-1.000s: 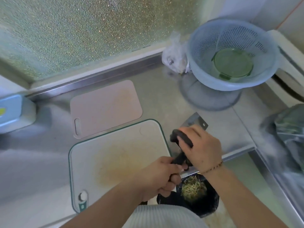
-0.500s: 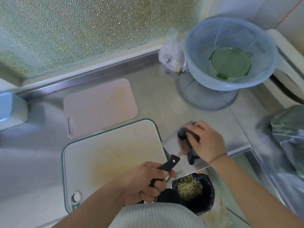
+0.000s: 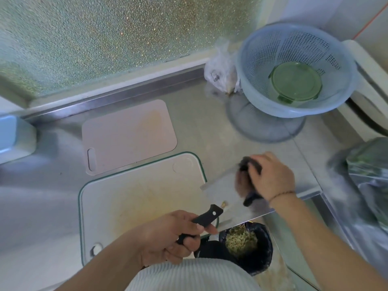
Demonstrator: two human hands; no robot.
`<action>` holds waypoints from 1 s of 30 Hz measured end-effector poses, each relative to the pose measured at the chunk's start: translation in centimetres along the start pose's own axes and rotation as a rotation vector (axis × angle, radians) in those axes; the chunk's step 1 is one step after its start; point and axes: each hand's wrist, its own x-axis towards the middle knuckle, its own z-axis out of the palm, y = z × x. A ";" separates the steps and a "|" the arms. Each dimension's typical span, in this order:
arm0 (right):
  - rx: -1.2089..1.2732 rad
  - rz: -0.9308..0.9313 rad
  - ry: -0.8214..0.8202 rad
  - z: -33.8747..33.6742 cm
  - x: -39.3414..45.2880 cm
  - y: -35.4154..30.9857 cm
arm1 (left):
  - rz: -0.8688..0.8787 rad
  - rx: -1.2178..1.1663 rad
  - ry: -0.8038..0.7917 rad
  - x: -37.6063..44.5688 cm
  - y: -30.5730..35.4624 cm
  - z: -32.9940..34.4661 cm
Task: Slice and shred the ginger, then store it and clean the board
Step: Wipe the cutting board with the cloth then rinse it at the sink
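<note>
L hand (image 3: pixel 168 234) grips the black handle of a cleaver (image 3: pixel 228 198), fingers wrapped round it, thumb on top. Blade lies flat-ish, pointing far-right, over the counter edge just right of the board (image 3: pixel 134 198). A tiny ginger bit (image 3: pixel 223 204) sits on the blade near the handle.

R hand (image 3: pixel 270 177) is on the blade, fingers curled round a dark cloth (image 3: pixel 251 181); hand and cloth are motion-blurred, so exact grip is unclear. A thin bracelet shows at the wrist.

Board: white w/ green rim, yellowish stain across the middle, no ginger pile on it. Below the blade, near edge, a black-lined bin (image 3: pixel 260 257) holds shredded ginger scraps (image 3: pixel 241 240). Both forearms come in from the near side; a white ribbed top shows at the bottom.

Farther out: pink board (image 3: pixel 128 135) flat on the steel counter (image 3: pixel 201 127), far-left of the white one, touching or slightly under its far edge. Blue colander (image 3: pixel 294 68) far right w/ a green lid (image 3: pixel 296 82) inside; crumpled plastic bag (image 3: pixel 220 70) just left of it. Blue-white box (image 3: pixel 12 135) at left edge. Frosted window (image 3: pixel 115 34) behind.
</note>
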 end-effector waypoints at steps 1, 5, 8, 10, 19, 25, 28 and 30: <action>0.058 0.078 0.041 -0.5 0.5 1.2 | 0.000 0.033 0.043 -0.2 -0.1 0.1; 0.414 0.277 0.319 -4.5 1.3 2.4 | 0.109 0.283 0.295 -0.1 0.0 0.2; 0.663 0.334 0.453 -7.2 1.1 1.8 | 0.282 0.740 0.526 0.1 0.0 -0.1; 0.652 0.203 0.418 -9.1 0.7 0.3 | 0.421 0.861 0.637 -0.1 0.1 -0.1; 0.180 -0.539 0.119 -4.4 -3.7 -7.3 | 0.737 1.192 0.870 0.5 -0.7 -0.2; 0.122 -0.417 0.015 -0.5 -4.4 -5.3 | 0.731 1.135 0.884 0.5 -1.5 -0.5; 0.012 -0.151 -0.088 -0.2 -2.0 -0.8 | 0.706 1.108 0.885 0.4 -1.7 -0.8; 0.047 0.028 -0.059 -0.9 -0.8 1.0 | 0.703 1.124 0.883 0.3 -1.6 -1.0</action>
